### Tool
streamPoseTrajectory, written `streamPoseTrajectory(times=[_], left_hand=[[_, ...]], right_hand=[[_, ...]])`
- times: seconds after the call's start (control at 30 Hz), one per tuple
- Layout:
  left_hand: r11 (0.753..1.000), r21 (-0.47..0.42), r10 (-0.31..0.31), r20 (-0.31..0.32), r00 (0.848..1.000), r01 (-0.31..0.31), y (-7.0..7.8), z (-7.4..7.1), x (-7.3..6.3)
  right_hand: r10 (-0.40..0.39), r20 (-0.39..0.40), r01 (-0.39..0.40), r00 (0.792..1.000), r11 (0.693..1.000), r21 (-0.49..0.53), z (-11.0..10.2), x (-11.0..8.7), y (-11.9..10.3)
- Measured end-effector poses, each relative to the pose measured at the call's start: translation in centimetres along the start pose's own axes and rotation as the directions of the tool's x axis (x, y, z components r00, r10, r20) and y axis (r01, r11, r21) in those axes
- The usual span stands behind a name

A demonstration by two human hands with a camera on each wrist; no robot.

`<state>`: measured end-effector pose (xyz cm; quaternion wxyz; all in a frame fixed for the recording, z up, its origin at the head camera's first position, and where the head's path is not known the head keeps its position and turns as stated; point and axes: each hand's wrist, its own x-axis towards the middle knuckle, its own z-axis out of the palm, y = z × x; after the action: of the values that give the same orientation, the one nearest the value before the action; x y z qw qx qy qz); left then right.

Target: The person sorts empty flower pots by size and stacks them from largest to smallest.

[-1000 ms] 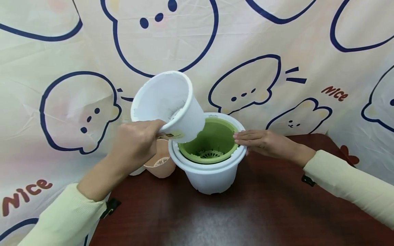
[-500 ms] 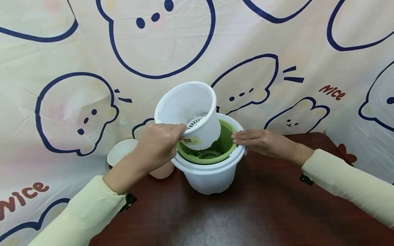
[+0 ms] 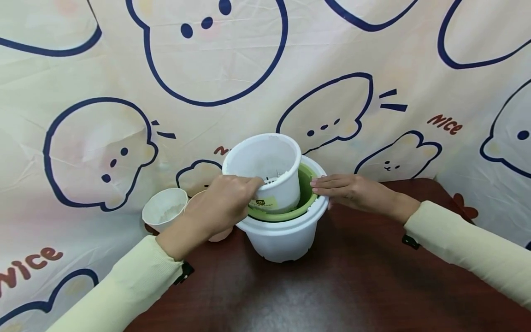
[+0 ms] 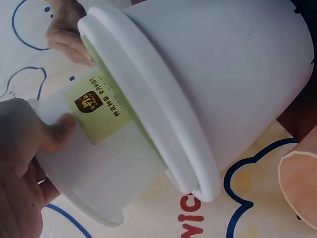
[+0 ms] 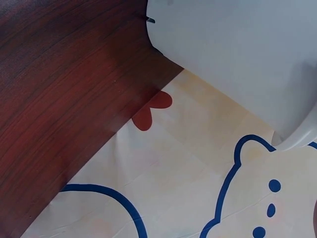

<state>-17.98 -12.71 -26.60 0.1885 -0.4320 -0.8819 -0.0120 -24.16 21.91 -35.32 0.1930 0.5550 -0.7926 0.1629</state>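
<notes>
My left hand [image 3: 226,200] grips the near-left rim of a small white plastic flowerpot [image 3: 284,191], thumb on the outside by its yellow-green label [image 4: 96,109]. This pot tilts slightly, its base down inside a green flowerpot [image 3: 306,186]. The green pot sits nested in a larger white flowerpot [image 3: 282,244], which stands upright on the table. Straight fingers of my right hand [image 3: 352,189] rest on the right side of the nested rims. In the right wrist view, only the large white pot's outer wall [image 5: 233,54] shows, without the hand.
A cream pot [image 3: 163,207] with a faceted rim stands to the left. Beside it, a peach pot [image 4: 302,178] is largely hidden behind my left forearm in the head view. The dark wooden table [image 3: 352,276] meets a cartoon-printed cloth [image 3: 232,60] at the back.
My left hand has brought the small white pot rightward and down into the green pot, turning it more upright. The cream pot has come into view. My right hand keeps its place.
</notes>
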Motion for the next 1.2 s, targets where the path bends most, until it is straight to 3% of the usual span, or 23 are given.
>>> streamPoseTrajectory(times=[0.27,0.8,0.9,1.03,1.13,1.2], left_hand=[[1.0,0.018,-0.002,-0.007,1.0,0.002,0.0,1.5,0.6],[0.99,-0.111,-0.071,0.137,0.988,0.086,0.5,2.6,1.5],[0.984,-0.132,-0.091,0.185,0.978,0.117,0.4,2.6,1.6],[0.968,-0.188,-0.11,0.286,0.952,0.168,0.0,2.3,1.9],[0.946,-0.256,-0.102,0.352,0.93,0.201,-0.2,1.9,2.1],[0.933,-0.297,-0.083,0.373,0.924,0.204,-0.4,1.7,2.3]], right_hand=[[-0.003,0.0,0.003,1.0,1.0,-0.007,0.2,-0.1,0.2],[0.013,0.002,-0.013,1.0,1.0,-0.004,0.2,-0.1,0.0],[0.001,-0.004,-0.001,1.0,1.0,-0.002,0.2,-0.1,0.1],[0.0,-0.009,0.0,1.0,1.0,0.009,0.2,-0.1,0.1],[0.004,-0.007,-0.004,1.0,1.0,0.006,0.2,-0.1,0.1],[0.01,-0.003,-0.01,1.0,1.0,0.004,0.1,-0.2,0.0]])
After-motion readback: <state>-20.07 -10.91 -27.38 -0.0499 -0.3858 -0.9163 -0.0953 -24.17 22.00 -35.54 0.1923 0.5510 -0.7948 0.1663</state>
